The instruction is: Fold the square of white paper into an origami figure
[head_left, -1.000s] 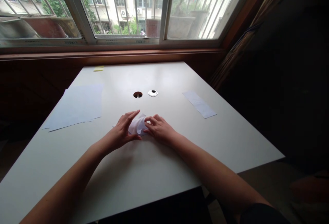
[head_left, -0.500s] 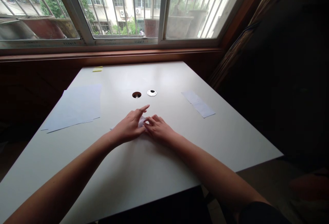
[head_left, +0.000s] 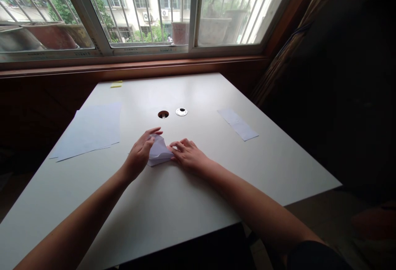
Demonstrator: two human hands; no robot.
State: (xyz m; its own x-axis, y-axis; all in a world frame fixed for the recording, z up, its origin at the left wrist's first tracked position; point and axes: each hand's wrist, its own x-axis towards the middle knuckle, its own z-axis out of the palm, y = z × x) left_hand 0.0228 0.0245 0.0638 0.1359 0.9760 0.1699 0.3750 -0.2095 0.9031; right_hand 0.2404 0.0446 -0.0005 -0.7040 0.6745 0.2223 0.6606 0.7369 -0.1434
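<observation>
A small folded piece of white paper (head_left: 159,152) lies on the white table (head_left: 185,187) between my two hands. My left hand (head_left: 140,154) curls around its left side and lifts a flap, fingers pinched on the paper's upper edge. My right hand (head_left: 188,154) lies on the table at the paper's right corner, fingertips pressing it down. Part of the paper is hidden under my left fingers.
A stack of white sheets (head_left: 89,129) lies at the left of the table. A narrow paper strip (head_left: 237,124) lies at the right. A cable hole (head_left: 163,114) and its round cap (head_left: 181,112) sit behind the hands. Yellow sticky notes (head_left: 116,84) rest near the window sill.
My left hand pressed flat over the paper half a second ago, then drew back left and raised a flap. My right hand stayed at the paper's right corner.
</observation>
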